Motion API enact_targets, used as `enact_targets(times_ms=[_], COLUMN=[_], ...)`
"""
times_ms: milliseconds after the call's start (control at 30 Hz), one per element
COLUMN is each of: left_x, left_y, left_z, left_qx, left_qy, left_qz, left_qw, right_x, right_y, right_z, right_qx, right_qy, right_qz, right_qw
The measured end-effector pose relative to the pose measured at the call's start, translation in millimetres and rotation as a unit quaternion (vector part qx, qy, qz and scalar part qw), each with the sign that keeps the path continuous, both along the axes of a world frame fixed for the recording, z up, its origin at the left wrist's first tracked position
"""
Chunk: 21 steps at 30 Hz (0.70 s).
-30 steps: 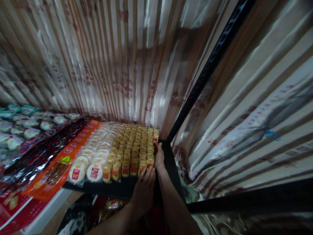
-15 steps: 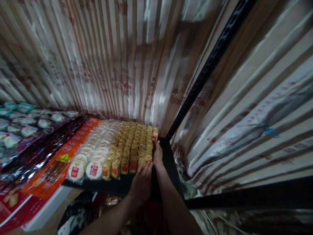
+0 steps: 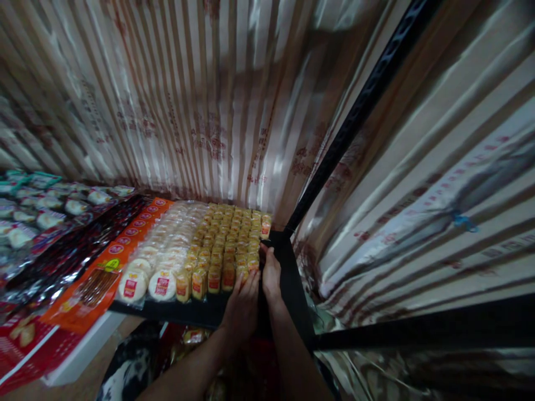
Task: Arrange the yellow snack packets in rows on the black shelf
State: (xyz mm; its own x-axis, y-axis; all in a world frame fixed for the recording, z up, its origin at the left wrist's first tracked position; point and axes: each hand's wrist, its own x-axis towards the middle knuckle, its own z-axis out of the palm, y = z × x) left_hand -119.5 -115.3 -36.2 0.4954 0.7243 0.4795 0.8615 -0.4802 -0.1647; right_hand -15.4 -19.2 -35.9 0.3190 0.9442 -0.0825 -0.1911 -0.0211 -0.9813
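Left hand (image 3: 242,306) flat, fingers spread on front-right yellow snack packs (image 3: 228,250), about five rows on black shelf (image 3: 196,312), two rows of round white cakes (image 3: 163,262) beside; right hand (image 3: 271,273) loosely open against their right edge

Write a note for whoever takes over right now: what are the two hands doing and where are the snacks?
Left hand: flat, fingers on the front end of the rightmost row of small yellow wrapped cakes; no grip visible.
Right hand: alongside that row's right edge, against the black shelf frame; grip unclear.
Cakes stand in tidy rows on the black shelf; round white wrapped cakes sit to their left, then orange flat packets.
Done: rows look filled and lined up. Left: probably just squaring the right edge.
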Motion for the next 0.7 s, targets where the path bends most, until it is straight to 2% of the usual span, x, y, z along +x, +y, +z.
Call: enact_targets(times_ms=[100, 267, 500, 700], left_x=[0, 1, 2, 2], left_y=[1, 3, 5, 4], left_z=[-0.4, -2.1, -2.7, 0.2], left_qx=[-0.025, -0.048, -0.056, -0.047], left_qy=[0.004, 0.007, 0.000, -0.011], left_qz=[0.005, 0.002, 0.011, 0.008], left_qw=[1.000, 0.999, 0.998, 0.999], right_x=[-2, -7, -11, -9], right_y=[-1, -12, -15, 0], right_z=[2.7, -0.8, 1.2, 1.9], right_qx=[0.006, 0.060, 0.054, 0.049], right_qy=[-0.028, -0.088, -0.071, -0.019], right_qz=[-0.008, -0.015, 0.024, -0.013], right_qw=[1.000, 0.994, 0.996, 0.999])
